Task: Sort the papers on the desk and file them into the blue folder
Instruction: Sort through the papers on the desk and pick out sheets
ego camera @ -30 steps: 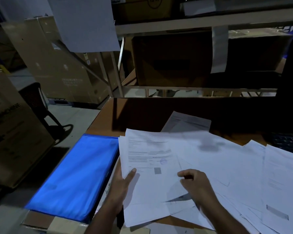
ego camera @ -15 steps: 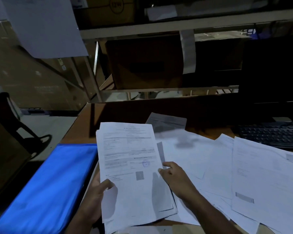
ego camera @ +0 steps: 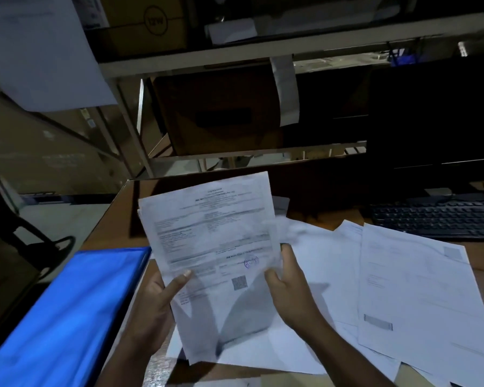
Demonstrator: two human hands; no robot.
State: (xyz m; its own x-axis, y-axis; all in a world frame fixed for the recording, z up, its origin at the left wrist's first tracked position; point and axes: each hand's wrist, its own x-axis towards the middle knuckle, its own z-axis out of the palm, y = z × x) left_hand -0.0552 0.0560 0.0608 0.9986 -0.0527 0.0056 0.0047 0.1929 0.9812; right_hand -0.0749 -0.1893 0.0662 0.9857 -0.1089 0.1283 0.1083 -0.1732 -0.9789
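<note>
A small stack of printed papers [ego camera: 213, 236] is raised off the desk and tilted toward me. My left hand [ego camera: 157, 305] grips its lower left edge, thumb on the top sheet. My right hand [ego camera: 288, 286] pinches its right edge. The top sheet bears a blue round stamp and a small square code. The blue folder [ego camera: 67, 317] lies shut on the desk's left side, just left of my left hand. More loose papers [ego camera: 403, 289] are spread over the desk to the right.
A black keyboard [ego camera: 439, 219] and a dark monitor [ego camera: 436, 115] stand at the back right. Metal shelving [ego camera: 235, 54] with cardboard boxes rises behind the brown desk [ego camera: 115, 219]. A dark chair [ego camera: 9, 219] stands on the floor at the left.
Both hands gathered the sheets from the desk, squared them into a stack and lifted it up toward me. The view turned right, bringing the keyboard and monitor in.
</note>
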